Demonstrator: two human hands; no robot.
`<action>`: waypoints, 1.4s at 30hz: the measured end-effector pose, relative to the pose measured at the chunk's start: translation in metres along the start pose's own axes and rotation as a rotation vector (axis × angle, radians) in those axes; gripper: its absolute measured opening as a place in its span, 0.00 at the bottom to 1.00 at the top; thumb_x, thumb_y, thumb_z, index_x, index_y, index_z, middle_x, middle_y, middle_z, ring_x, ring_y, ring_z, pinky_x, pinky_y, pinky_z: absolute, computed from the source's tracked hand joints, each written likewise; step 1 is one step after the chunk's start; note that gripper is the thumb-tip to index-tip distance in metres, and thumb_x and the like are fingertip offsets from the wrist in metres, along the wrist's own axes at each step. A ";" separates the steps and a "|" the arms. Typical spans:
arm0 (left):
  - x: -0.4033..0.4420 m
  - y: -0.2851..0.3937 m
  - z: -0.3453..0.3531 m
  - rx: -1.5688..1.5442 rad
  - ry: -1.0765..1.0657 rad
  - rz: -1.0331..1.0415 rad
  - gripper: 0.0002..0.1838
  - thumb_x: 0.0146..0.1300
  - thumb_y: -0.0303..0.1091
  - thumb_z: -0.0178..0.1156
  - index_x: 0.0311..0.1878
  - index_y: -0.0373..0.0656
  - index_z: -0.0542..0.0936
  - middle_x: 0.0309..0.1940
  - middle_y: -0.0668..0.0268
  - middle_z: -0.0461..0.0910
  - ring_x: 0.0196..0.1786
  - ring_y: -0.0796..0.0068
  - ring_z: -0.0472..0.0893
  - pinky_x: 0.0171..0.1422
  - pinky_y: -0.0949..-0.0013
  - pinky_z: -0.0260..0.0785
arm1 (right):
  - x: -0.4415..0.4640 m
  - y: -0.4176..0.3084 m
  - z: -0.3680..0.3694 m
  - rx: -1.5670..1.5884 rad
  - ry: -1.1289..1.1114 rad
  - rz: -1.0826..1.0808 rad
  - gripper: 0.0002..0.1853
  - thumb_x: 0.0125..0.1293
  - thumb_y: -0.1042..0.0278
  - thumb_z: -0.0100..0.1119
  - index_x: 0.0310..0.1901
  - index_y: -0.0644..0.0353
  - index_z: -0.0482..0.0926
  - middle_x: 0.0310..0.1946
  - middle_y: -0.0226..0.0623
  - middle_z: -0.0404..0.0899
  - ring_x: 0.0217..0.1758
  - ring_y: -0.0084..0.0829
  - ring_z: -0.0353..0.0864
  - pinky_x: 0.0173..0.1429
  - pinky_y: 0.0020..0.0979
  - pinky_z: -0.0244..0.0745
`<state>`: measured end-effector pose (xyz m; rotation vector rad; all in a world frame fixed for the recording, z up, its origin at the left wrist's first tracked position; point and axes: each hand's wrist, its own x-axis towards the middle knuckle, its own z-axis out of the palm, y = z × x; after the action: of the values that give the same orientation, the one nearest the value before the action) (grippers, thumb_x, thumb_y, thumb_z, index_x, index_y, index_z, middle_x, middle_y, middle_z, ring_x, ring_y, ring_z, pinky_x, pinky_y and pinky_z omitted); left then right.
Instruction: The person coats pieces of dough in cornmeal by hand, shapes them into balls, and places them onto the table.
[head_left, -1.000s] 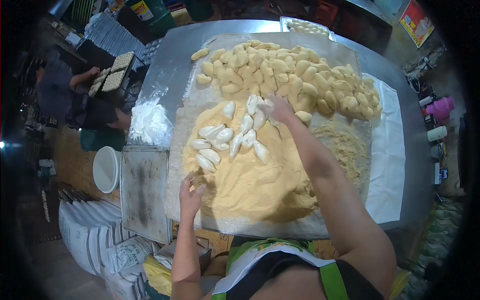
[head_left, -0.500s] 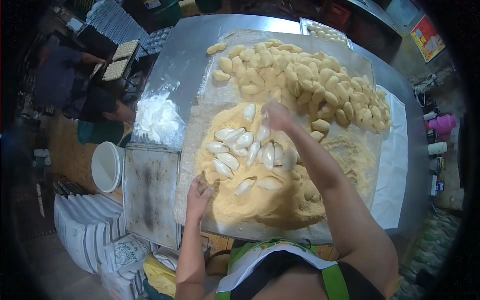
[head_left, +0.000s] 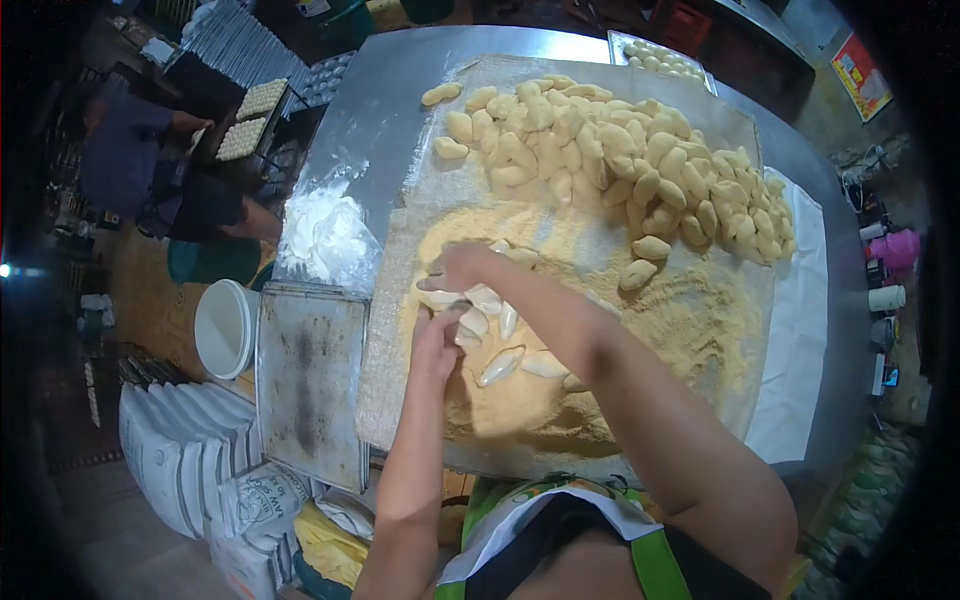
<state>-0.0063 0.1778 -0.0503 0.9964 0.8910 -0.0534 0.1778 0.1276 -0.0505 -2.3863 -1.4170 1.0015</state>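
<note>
Pale, shiny, spindle-shaped dough pieces (head_left: 500, 367) lie in a bed of fine yellow crumbs (head_left: 500, 410) on a cloth-covered board. My left hand (head_left: 438, 338) is at the left of this group, fingers apart and touching the nearest pieces. Just beyond it, my right hand (head_left: 465, 266) reaches across with its palm down over other dough pieces, fingers spread toward the left. My right hand and forearm hide part of the group. Farther back lies a big heap of crumb-coated dough pieces (head_left: 600, 140).
White paste (head_left: 325, 235) sits on the metal table (head_left: 400, 80) at left, beside a stained baking tray (head_left: 312, 390). A white bucket (head_left: 225, 330) stands below. A co-worker (head_left: 130, 150) is at far left near trays of dough. White cloth (head_left: 795, 330) hangs at right.
My right hand has swept left from the middle of the crumbs to the left-hand dough pieces. My left hand has moved inward to them. Several pieces have shifted or are now covered.
</note>
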 end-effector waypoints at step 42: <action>-0.042 -0.127 0.194 1.365 -0.621 0.331 0.67 0.41 0.41 0.84 0.80 0.34 0.49 0.69 0.44 0.66 0.71 0.50 0.67 0.72 0.59 0.66 | -0.415 0.077 0.173 0.174 0.786 0.638 0.58 0.49 0.50 0.79 0.76 0.60 0.54 0.68 0.54 0.65 0.69 0.52 0.69 0.73 0.43 0.64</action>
<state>0.0335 -0.0538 -0.0664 2.2057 -0.0188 -0.7214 -0.0080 -0.2883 -0.0301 -2.6627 -0.2938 0.1671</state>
